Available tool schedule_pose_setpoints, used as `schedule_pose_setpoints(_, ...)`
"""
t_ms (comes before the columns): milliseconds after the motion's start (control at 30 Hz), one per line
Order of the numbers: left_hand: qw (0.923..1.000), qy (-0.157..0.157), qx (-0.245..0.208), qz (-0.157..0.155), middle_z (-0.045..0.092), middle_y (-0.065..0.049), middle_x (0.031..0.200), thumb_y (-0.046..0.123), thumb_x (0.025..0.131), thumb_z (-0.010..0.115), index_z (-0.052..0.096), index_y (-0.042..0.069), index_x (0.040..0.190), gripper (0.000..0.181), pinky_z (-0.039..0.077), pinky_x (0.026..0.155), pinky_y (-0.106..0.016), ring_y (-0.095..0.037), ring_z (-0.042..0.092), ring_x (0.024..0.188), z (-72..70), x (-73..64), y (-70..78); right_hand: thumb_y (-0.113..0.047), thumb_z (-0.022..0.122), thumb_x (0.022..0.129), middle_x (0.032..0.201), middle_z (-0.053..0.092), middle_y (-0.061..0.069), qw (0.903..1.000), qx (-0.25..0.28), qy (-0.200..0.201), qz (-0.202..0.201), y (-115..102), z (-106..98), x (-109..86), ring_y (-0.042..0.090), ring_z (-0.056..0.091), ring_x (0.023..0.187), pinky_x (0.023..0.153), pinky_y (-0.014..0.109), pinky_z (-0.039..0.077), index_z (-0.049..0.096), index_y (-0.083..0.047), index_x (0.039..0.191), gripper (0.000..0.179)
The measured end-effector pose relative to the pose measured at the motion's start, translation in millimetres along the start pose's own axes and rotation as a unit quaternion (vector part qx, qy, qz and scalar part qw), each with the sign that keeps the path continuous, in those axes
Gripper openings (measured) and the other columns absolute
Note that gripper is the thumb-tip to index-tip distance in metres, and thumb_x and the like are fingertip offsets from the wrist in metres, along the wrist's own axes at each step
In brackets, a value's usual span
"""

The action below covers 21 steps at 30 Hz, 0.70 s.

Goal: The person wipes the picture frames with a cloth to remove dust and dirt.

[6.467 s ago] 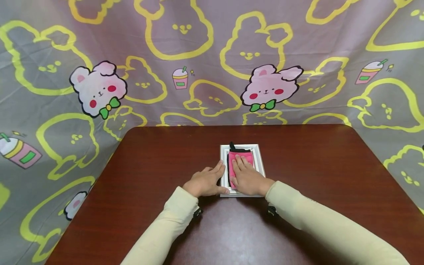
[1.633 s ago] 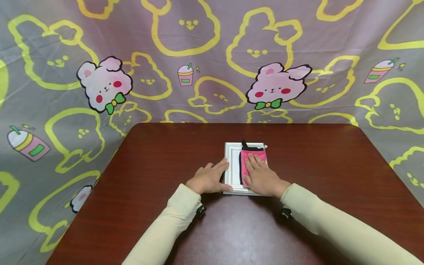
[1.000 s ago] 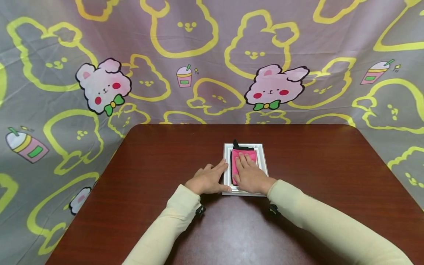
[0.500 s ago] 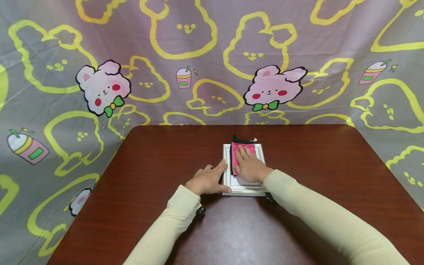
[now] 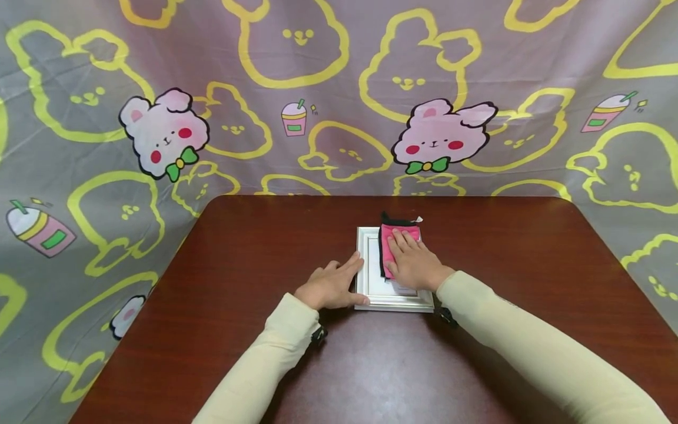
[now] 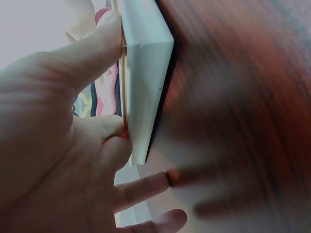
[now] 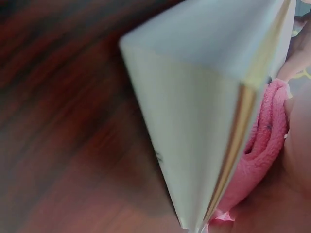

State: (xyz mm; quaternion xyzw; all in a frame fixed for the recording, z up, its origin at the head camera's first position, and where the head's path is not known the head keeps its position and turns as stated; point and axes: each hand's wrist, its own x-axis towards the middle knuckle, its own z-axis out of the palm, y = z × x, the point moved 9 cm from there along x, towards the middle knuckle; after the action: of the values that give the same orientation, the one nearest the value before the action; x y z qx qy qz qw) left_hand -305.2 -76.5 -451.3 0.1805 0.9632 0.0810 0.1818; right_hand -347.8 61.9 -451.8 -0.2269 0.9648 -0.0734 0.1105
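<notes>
A white picture frame (image 5: 371, 299) lies flat on the brown table. My left hand (image 5: 331, 287) rests at its near left corner, thumb on the front rim and fingers spread along the left side. In the left wrist view the thumb (image 6: 92, 53) touches the top of the rim, and two fingertips reach past the edge. My right hand (image 5: 415, 262) lies flat on a folded pink cloth (image 5: 391, 232) with black edging, pressing it onto the right part of the frame. The far end of the cloth overhangs the frame's back rim. In the right wrist view the pink cloth (image 7: 262, 145) shows thick folds under the palm.
The glossy brown table (image 5: 254, 235) extends around the frame on every side. Behind it hangs a grey curtain (image 5: 339, 106) printed with yellow bunny outlines and pink drink cups.
My right hand has wiped the cloth over the frame, from right to left, then toward the back, and now rightward along the far part. My left hand has stayed at the corner.
</notes>
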Motion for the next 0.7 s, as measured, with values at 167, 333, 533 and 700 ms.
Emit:
schedule_pose_setpoints(167,1.0,0.001,-0.001,0.003,0.013,0.007,0.169,0.06,0.088,0.063,0.023,0.025,0.159,0.089,0.041,0.107,-0.051,-0.03,0.038,0.144,-0.3,0.4,0.5,-0.037,0.039,0.104,0.167,0.01,0.022,0.9999,-0.003,0.007,-0.007,0,1,-3.3,0.043,0.008,0.154,0.122,0.061,0.014,0.019,0.001,0.157,0.067)
schedule_pose_setpoints(333,1.0,0.002,-0.004,0.007,0.014,0.008,0.168,0.061,0.087,0.064,0.024,0.026,0.159,0.089,0.041,0.107,-0.05,-0.03,0.038,0.144,0.5,0.3,0.4,-0.035,0.043,0.103,0.165,0.016,0.024,0.9994,-0.009,0.007,-0.032,-6,1,-16.8,0.045,0.014,0.153,0.12,0.061,0.019,0.025,0.003,0.155,0.067)
schedule_pose_setpoints(533,0.9999,0.008,-0.006,0.013,0.012,0.008,0.169,0.061,0.088,0.064,0.023,0.025,0.159,0.089,0.04,0.108,-0.051,-0.03,0.036,0.145,-2.6,1.7,-0.6,-0.034,0.046,0.102,0.163,0.021,0.025,0.9982,0.0,0.001,-0.06,-15,-1,-33.6,0.047,0.018,0.151,0.119,0.062,0.022,0.028,0.004,0.153,0.066)
schedule_pose_setpoints(700,0.9999,0.003,-0.008,0.013,0.011,0.008,0.169,0.06,0.089,0.062,0.022,0.025,0.16,0.089,0.04,0.108,-0.051,-0.03,0.035,0.146,0.0,2.1,-1.7,-0.033,0.044,0.103,0.163,0.021,0.026,0.9979,0.002,0.001,-0.065,-17,1,-38.3,0.048,0.018,0.151,0.119,0.062,0.021,0.028,0.005,0.153,0.065)
